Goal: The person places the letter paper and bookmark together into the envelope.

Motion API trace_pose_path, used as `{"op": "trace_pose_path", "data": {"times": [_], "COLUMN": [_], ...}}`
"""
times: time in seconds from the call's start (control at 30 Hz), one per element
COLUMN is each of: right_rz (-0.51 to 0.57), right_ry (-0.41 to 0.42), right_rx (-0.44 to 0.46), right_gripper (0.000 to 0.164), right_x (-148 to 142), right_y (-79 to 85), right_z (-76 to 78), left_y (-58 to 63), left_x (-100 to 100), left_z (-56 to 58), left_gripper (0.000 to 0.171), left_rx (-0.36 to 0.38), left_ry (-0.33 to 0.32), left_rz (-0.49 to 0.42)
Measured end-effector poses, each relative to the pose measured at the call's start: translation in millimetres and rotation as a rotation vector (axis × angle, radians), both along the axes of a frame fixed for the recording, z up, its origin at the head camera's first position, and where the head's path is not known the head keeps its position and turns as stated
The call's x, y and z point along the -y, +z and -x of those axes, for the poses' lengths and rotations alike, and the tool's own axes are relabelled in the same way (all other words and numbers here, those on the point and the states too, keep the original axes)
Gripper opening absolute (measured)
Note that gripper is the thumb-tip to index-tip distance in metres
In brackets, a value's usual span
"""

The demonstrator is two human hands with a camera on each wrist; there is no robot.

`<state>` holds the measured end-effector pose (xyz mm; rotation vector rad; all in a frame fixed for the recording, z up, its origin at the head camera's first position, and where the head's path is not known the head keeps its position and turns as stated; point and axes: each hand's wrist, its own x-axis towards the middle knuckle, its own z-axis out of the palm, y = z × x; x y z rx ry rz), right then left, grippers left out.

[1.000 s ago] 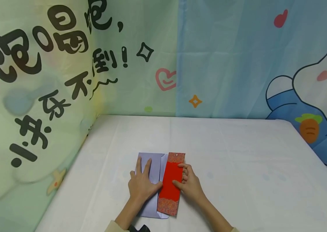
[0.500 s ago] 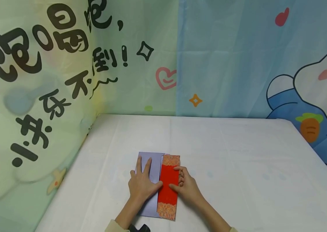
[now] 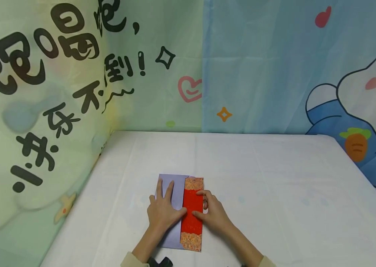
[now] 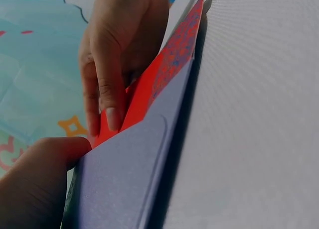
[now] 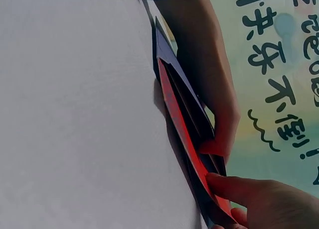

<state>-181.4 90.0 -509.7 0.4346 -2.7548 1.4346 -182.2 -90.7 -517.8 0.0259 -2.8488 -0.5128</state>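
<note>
A purple envelope (image 3: 177,193) lies on the white table, its open side facing right. My left hand (image 3: 163,212) rests on it with fingers spread, the thumb at the opening's edge. A red card (image 3: 192,203) with orange patterned ends stands lengthwise along that opening. In the left wrist view, the card's near edge passes behind the envelope's front layer (image 4: 122,164), so part of it is hidden. My right hand (image 3: 217,214) pinches the card's right edge between thumb and fingers. The right wrist view shows the right thumb (image 5: 234,186) against the card's red face.
The white tablecloth (image 3: 274,196) spreads around the envelope. Printed cloth backdrops (image 3: 258,74) rise at the table's back and left. A black band (image 3: 160,262) sits near the left wrist.
My right hand has shifted left with the red card, which has straightened from a slant to line up with the envelope's opening. The left hand has stayed in place.
</note>
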Motion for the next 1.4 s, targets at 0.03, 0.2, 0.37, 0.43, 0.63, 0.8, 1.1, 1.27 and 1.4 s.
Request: {"op": "trace_pose_path", "data": {"times": [0.03, 0.2, 0.37, 0.43, 0.63, 0.8, 1.1, 1.27, 1.4], "right_rz": [0.001, 0.019, 0.024, 0.027, -0.013, -0.159, -0.202, -0.194, -0.214], "right_ry": [0.006, 0.044, 0.06, 0.06, 0.09, 0.151, 0.373, 0.41, 0.41], "right_rx": [0.005, 0.015, 0.008, -0.001, -0.065, -0.14, -0.097, -0.048, -0.05], "right_gripper": [0.056, 0.055, 0.054, 0.054, 0.055, 0.068, 0.077, 0.08, 0.08], "right_x": [0, 1, 2, 3, 3, -12, -36, -38, -37], "right_y": [0.5, 0.3, -2.7, -3.3, -4.5, -4.1, -1.8, -3.0, -2.8], "right_z": [0.5, 3.1, 5.6, 6.7, 8.0, 5.9, 5.4, 1.6, 0.3], "left_y": [0.2, 1.2, -0.4, -0.8, -1.0, -2.3, -2.2, -2.0, -2.6], "left_x": [0, 0, 0, 0, 0, -2, 0, 0, 0], "left_z": [0.0, -0.7, -0.7, -0.2, 0.2, -0.3, 0.5, -0.5, 0.0], "left_gripper": [0.087, 0.087, 0.086, 0.086, 0.086, 0.086, 0.087, 0.087, 0.087], "left_rx": [0.001, -0.006, -0.016, -0.017, -0.024, -0.014, -0.011, -0.011, -0.016], "left_ry": [0.0, 0.003, 0.001, -0.002, 0.01, -0.001, 0.01, 0.01, 0.01], "left_rz": [-0.001, 0.001, -0.002, -0.008, -0.008, -0.012, -0.003, -0.008, -0.008]}}
